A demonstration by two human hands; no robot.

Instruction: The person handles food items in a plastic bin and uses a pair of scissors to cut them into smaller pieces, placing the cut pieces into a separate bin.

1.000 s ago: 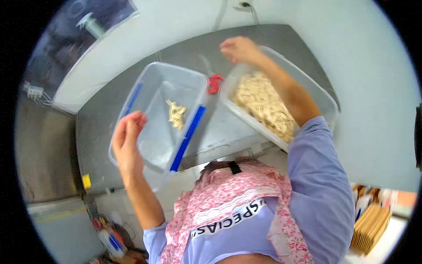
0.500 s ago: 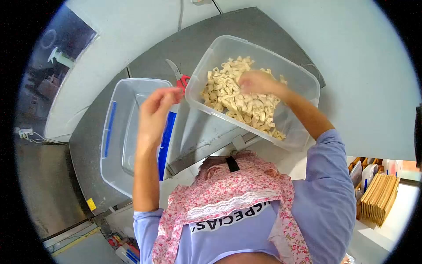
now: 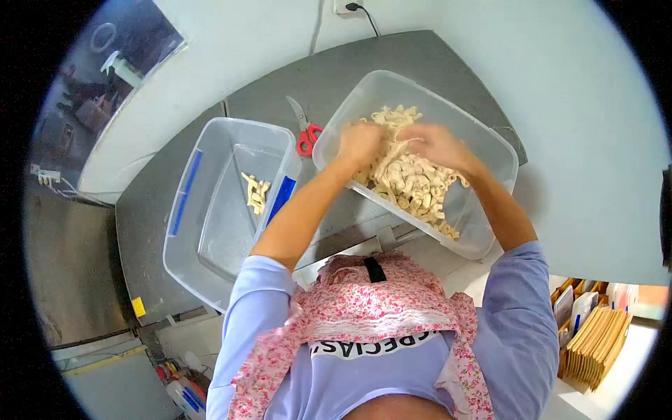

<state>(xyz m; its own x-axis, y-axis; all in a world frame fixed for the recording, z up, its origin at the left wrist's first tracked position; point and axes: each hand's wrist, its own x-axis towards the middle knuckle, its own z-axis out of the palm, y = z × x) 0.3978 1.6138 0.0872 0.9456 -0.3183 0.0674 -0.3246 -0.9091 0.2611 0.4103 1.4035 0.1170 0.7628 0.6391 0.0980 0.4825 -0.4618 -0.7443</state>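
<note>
A clear plastic bin (image 3: 490, 147) on the right holds a heap of pale cream strips (image 3: 413, 185). My left hand (image 3: 360, 143) and my right hand (image 3: 437, 143) are both down in this heap, fingers closed around strips, with one strip stretched between them. A second clear bin (image 3: 210, 238) with blue handles sits to the left and contains a few of the same strips (image 3: 255, 192).
Red-handled scissors (image 3: 306, 133) lie on the grey table (image 3: 336, 77) between the two bins. A wall outlet with a plugged cord (image 3: 350, 7) is at the back. Stacked brown envelopes (image 3: 595, 346) stand at lower right. Bottles (image 3: 183, 395) sit on the floor at lower left.
My left hand left the left bin, crossed over and dropped into the right bin's heap. My right hand came down from the bin's far rim into the strips.
</note>
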